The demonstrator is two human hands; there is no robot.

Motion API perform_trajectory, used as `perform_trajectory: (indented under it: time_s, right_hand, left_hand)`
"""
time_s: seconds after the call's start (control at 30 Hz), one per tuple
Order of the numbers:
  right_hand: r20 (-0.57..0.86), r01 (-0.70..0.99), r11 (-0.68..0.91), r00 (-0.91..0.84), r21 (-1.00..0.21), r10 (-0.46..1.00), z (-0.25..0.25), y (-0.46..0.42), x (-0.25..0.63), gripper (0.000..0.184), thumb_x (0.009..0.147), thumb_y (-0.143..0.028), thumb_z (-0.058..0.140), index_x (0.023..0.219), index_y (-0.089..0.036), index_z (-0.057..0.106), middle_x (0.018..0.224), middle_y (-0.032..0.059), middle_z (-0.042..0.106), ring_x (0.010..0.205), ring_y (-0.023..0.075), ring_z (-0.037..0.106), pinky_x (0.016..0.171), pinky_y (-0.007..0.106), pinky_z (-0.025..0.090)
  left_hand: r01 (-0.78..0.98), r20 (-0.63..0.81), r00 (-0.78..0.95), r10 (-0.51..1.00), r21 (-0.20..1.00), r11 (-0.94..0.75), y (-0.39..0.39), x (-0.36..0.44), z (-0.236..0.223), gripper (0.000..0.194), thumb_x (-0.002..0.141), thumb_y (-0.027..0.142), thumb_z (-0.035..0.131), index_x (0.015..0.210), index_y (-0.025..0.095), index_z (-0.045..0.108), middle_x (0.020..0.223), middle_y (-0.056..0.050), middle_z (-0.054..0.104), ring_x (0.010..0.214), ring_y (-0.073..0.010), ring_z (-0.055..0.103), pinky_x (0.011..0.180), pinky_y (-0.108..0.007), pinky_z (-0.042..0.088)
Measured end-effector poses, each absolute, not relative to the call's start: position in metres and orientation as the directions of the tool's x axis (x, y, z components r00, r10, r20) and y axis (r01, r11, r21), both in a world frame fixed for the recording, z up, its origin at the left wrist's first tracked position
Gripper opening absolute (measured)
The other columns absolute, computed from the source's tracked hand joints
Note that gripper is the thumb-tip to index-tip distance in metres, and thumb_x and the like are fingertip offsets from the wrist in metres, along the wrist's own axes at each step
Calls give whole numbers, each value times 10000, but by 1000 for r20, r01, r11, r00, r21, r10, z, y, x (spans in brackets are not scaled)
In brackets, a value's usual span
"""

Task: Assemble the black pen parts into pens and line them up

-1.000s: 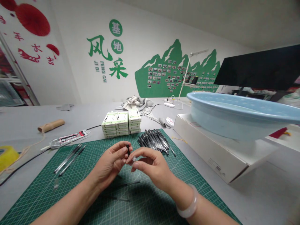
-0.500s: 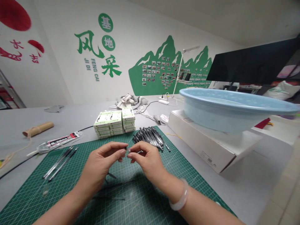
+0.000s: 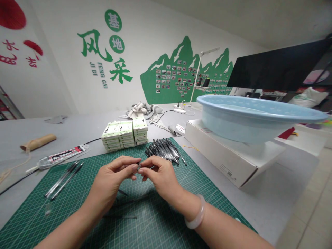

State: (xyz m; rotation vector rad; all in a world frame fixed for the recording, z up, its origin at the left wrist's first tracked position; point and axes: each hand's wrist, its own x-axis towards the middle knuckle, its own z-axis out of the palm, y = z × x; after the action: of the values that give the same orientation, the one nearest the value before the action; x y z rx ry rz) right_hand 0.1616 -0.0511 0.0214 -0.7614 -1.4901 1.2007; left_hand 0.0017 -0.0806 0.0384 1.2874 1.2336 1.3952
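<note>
Over the green cutting mat (image 3: 220, 214), my left hand (image 3: 110, 178) pinches a tiny dark piece (image 3: 139, 163) between thumb and forefinger. My right hand (image 3: 160, 176), with a pale bangle at the wrist, is also pinched closed at that spot; what it holds is too small to make out. The fingertips of both hands almost meet. Under them lie a few thin dark sticks (image 3: 123, 217), partly hidden by my left forearm. A heap of black-and-clear pens (image 3: 166, 150) is just beyond my right hand. Two similar pens (image 3: 66, 180) lie to the left, near a small clear piece (image 3: 48, 209).
Stacked white-and-green boxes (image 3: 126, 135) stand at the mat's far edge. A blue basin (image 3: 249, 119) rests on a white carton (image 3: 220, 155) at right. On the left are a labelled glue tube (image 3: 62, 157) and a bamboo piece (image 3: 38, 142). Cloth (image 3: 141, 110) lies behind.
My fingertips have drawn slightly closer together around the tiny piece. The whole view has shifted a little; the pens, boxes and basin stay in place.
</note>
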Motion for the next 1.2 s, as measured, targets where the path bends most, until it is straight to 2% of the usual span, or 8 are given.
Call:
perform_trajectory:
  time_s: [0.2,0.37,0.53,0.77,0.97,1.07,1.13,1.2]
  right_hand:
    - [271,-149,236,-299,-960,915,23,-52,161,153,710,-300,764,725,-169,687,619,-16,629,527,116,583,516,243,463]
    - [214,-209,151,-322,-966,922,25,-53,161,110,691,-240,748,697,-165,667,584,-30,616,500,106,560,509,237,452]
    - [200,-213,137,-309,-967,930,25,-54,161,119,692,-236,740,678,-160,649,566,-34,603,486,102,556,489,228,436]
    - [178,-248,93,-348,-964,921,23,-56,161,163,693,-284,739,689,-157,637,571,-30,614,493,105,569,499,230,456]
    - [87,-270,-33,-420,-962,903,12,-48,157,259,647,-340,786,687,-146,619,579,-21,622,502,103,575,527,241,487]
    - [59,-290,-85,-456,-953,888,2,-45,153,298,629,-367,806,721,-153,620,618,-24,629,544,106,590,559,248,512]
    - [42,-293,-113,-475,-949,879,-4,-43,151,323,613,-374,821,744,-158,621,651,-27,634,559,106,595,573,256,526]
    - [25,-294,-134,-479,-946,877,-7,-43,150,343,598,-373,834,751,-154,618,651,-28,629,549,102,592,574,261,531]
  left_hand:
    - [94,178,-104,979,981,-168,-81,2,39,190,716,306,793,879,208,802,815,-44,705,624,-132,597,593,-219,495]
    - [217,311,-109,944,934,-283,-86,5,43,151,716,262,791,862,227,810,838,-45,688,613,-129,597,599,-217,496]
    - [193,351,-104,931,925,-327,-92,9,43,186,661,189,821,836,251,812,885,-45,680,633,-136,590,602,-215,513]
    - [294,411,-62,910,879,-377,-96,12,41,89,738,223,762,808,257,807,878,-60,662,699,-162,589,585,-214,504]
    - [146,280,-81,956,953,-267,-88,14,33,79,717,248,772,785,215,795,872,-75,673,690,-167,598,575,-217,487]
    - [104,126,-51,991,987,-120,-76,5,36,225,725,296,754,931,209,782,909,-76,702,627,-161,605,572,-250,495]
    - [148,63,-70,996,988,-52,-65,-15,42,359,717,322,744,1062,221,746,956,-85,716,674,-196,634,558,-271,491]
    - [362,126,-159,979,930,-61,-54,-48,46,305,683,306,747,976,221,757,909,-86,721,711,-231,643,575,-283,478]
